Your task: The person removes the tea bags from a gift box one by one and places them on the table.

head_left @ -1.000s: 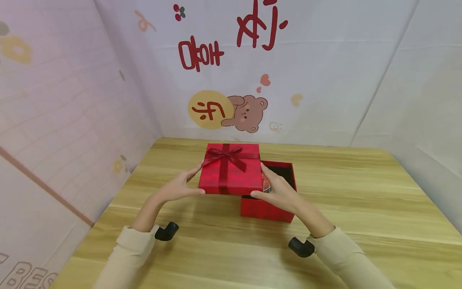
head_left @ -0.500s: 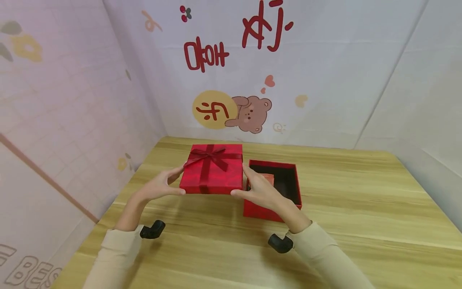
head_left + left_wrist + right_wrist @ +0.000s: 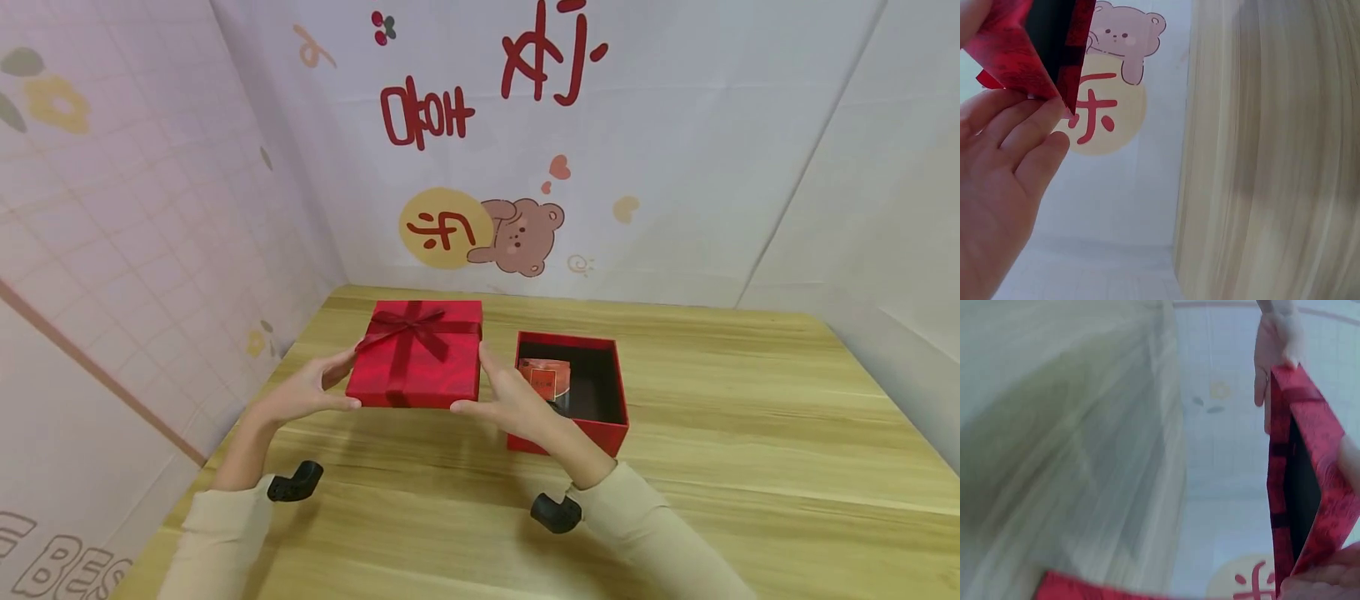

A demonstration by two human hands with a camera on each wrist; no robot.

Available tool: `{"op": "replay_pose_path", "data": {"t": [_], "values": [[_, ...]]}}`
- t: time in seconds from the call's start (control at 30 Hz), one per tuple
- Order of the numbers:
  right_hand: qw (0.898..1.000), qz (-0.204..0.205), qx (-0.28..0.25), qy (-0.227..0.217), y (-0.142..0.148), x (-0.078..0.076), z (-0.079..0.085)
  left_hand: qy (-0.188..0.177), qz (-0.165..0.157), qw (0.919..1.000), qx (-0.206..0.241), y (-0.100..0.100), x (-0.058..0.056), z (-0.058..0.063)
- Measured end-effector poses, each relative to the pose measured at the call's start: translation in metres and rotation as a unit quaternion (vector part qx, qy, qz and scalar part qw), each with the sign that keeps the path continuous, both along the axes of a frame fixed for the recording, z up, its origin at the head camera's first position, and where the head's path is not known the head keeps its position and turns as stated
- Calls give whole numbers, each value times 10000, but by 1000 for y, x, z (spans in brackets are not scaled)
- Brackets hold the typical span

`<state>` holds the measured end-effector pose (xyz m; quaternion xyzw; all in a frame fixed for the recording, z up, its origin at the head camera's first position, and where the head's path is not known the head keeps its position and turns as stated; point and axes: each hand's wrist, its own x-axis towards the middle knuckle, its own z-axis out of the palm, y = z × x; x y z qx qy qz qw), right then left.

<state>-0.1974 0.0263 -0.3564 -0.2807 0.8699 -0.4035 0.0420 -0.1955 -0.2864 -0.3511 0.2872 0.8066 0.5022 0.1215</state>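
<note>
Both hands hold a red gift box lid (image 3: 442, 385) with a dark red ribbon bow on top. The left hand (image 3: 306, 390) grips its left side, thumb at the near corner and fingers along the edge. On the opposite side the right hand (image 3: 517, 402) grips it the same way. Both wrist views show the lid's black hollow underside, raised off the table. To the right stands the red box base (image 3: 570, 337), its top uncovered. Inside, at its left, is an orange-red packet (image 3: 546, 379) with a dark lower part; the right forearm overlaps the base's near left corner.
The wood-grain table (image 3: 750, 433) reaches back to a white cloth backdrop (image 3: 697, 167) printed with a bear and red characters. Another printed cloth (image 3: 150, 250) rises along the left side. Black wrist mounts (image 3: 557, 512) stick out from both sleeves.
Both hands have carried the lid to the left, from over part of the box base to beside it. The base's inside and the packet now show more fully.
</note>
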Motion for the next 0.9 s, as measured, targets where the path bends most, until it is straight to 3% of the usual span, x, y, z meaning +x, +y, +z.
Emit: {"op": "replay_pose_path", "data": {"t": [0.23,0.6,0.9], "values": [[9994,111,-307,-75,-21,4,-7,-158,114,9998,30,-14,4,-8],[9974,99,-573,-432,-32,-7,-40,-417,59,9991,12,-16,-3,-34],[9987,-264,91,-424,-41,-7,-68,-614,156,9974,-348,-18,-11,-54]]}}
